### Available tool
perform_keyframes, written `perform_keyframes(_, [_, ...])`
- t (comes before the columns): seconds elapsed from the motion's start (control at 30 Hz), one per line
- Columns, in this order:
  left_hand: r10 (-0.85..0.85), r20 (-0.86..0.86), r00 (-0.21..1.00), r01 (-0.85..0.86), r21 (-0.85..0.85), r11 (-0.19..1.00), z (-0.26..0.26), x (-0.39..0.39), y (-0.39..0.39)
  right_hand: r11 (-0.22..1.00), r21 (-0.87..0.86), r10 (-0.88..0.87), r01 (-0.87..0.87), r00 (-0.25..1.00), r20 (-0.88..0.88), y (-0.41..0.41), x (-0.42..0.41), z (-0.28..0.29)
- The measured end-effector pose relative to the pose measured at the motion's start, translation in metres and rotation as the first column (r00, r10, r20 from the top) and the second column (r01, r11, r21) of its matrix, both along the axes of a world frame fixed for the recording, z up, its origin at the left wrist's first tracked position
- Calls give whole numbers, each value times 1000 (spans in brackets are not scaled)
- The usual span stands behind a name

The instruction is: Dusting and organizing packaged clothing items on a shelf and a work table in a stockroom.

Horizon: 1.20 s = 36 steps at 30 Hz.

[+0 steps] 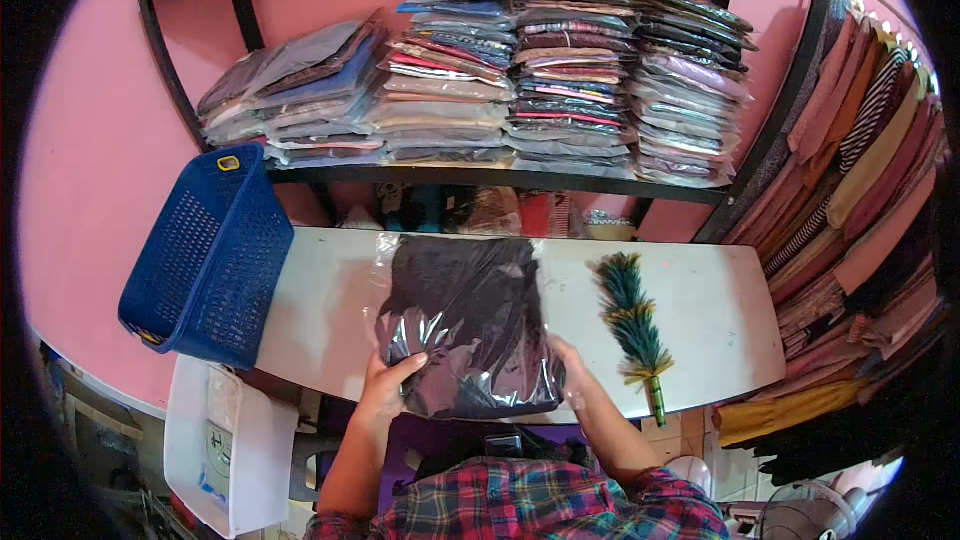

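A folded dark garment in a clear plastic bag [472, 322] is held between both hands over the white table [705, 315]. My left hand [390, 382] grips its lower left corner, with the thumb on top of the plastic. At the right edge, my right hand [570, 367] holds the bag from the side, its fingers partly hidden by the plastic. To the right, a green feather duster [634, 315] with a green handle lies on the table.
A blue perforated plastic basket [214, 262] stands at the table's left end, above a white plastic bin [255, 457]. Behind the table, a black-framed shelf [487, 178] carries stacks of bagged garments [570, 75]. Clothes on hangers [855, 165] line the right side, with a fan [806, 514] below.
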<state>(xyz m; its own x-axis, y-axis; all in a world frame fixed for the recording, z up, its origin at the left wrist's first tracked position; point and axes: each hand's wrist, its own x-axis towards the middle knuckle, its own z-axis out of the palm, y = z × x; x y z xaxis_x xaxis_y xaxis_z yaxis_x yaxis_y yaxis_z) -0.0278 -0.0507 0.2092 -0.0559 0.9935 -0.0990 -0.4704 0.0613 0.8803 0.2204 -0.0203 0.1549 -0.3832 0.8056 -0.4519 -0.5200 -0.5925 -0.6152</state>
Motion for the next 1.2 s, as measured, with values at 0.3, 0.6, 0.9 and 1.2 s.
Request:
perform_keyframes(0.3, [-287,-414,864,175,-288,941,-202,-9,30,968,250,-137,0,835,533,3,50,-149])
perform_keyframes(0.6, [29,-708,706,-105,-65,992,-249,-33,-7,956,290,-197,-33,661,724,-17,59,-159])
perform_keyframes(0.9, [107,-873,476,-142,43,989,-229,-10,19,934,345,-347,96,477,807,20,62,-163])
perform_keyframes(1.2, [101,-586,804,-210,-122,970,-225,-2,27,957,259,-283,133,639,715,18,79,-181])
